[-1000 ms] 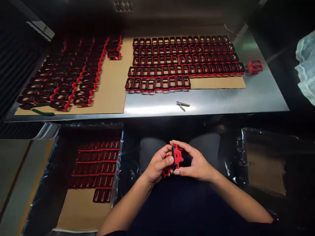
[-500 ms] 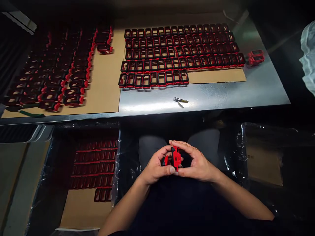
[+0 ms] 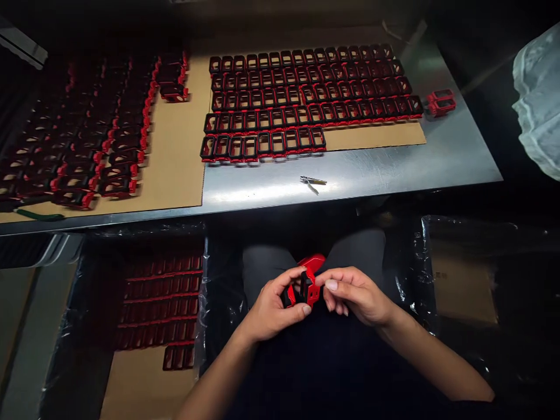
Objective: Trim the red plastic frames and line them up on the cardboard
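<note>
Metal table (image 3: 371, 166) spans upper frame; left hand (image 3: 273, 309) grips red-black part (image 3: 312, 293), seemingly steadying it for half-open right hand (image 3: 359, 296).

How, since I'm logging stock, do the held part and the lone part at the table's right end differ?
The held part is gripped in the left hand; the lone part rests on the table. That hand partly hides the held part, while no hand covers the lone part. Both show red.
</note>
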Tool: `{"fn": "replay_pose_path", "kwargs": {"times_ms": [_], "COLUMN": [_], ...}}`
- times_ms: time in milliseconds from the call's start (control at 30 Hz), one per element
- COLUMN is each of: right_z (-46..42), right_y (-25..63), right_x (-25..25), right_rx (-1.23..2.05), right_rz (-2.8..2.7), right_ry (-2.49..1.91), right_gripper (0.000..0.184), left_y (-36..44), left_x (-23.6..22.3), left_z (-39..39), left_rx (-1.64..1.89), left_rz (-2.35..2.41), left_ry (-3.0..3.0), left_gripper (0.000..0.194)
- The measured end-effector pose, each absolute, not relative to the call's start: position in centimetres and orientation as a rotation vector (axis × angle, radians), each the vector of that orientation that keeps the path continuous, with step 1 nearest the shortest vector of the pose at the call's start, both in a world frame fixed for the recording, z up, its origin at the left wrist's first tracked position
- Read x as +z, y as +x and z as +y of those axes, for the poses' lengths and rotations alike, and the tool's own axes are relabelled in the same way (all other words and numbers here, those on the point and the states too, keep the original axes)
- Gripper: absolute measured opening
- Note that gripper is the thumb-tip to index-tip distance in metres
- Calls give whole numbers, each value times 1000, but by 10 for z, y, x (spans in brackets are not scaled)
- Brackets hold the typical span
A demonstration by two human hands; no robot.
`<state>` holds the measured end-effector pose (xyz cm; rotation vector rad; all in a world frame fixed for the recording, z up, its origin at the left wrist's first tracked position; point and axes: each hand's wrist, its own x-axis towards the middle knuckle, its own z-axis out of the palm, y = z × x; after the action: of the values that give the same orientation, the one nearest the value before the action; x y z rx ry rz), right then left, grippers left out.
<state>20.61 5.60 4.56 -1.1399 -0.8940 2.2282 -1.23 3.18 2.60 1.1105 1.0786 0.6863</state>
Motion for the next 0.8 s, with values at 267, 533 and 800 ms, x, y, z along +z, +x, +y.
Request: {"fn": "replay_pose_path", "kwargs": {"times_ms": [267, 533, 800], "right_z": [56, 52, 52], "right_y": [198, 201, 199], "right_x": [53, 61, 55], "right_rx": [2247, 1918, 1455], "right_rz": [-901, -1323, -1781], "right_ry": [-1174, -1175, -987], "right_gripper": [39, 27, 15], "left_y": [-17, -14, 0], "left_x": [33, 40, 37], "left_z": [41, 32, 22], "left_rx": [710, 720, 855], "left_rz": [1116, 1261, 1290], "left_ry": [1593, 1223, 1132], "left_gripper": [48, 60, 82]}}
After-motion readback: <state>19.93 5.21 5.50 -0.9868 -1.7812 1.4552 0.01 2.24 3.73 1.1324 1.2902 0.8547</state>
